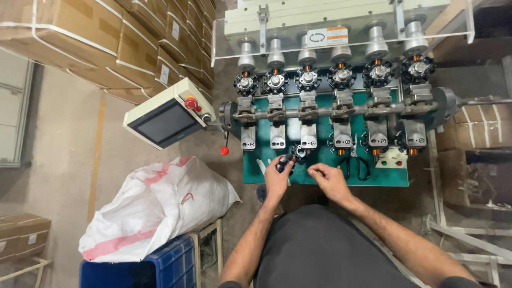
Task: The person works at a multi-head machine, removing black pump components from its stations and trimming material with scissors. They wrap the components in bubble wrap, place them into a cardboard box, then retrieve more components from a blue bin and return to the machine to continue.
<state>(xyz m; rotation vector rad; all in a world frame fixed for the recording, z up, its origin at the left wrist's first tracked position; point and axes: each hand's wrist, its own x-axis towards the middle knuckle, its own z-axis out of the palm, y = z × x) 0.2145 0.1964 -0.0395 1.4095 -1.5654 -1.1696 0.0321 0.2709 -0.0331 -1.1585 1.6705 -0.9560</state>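
Note:
My left hand (277, 178) is closed around a small dark part (284, 162) with a copper-coloured piece, held just over the green machine bed (320, 173). Another small black round part (298, 153) sits right beyond it, below the third station. My right hand (328, 178) rests on the green bed beside the left one, its fingers pinched together; whether it holds anything I cannot tell. Above both hands runs a row of several winding stations (330, 77) carrying black star-shaped cores with copper wire.
Black-handled scissors (356, 165) lie on the bed right of my right hand. A tilted control screen (168, 121) with a red button (191, 102) stands at left. A white sack (154, 205) sits on a blue crate (144, 266). Strapped cardboard boxes (106, 42) are stacked upper left.

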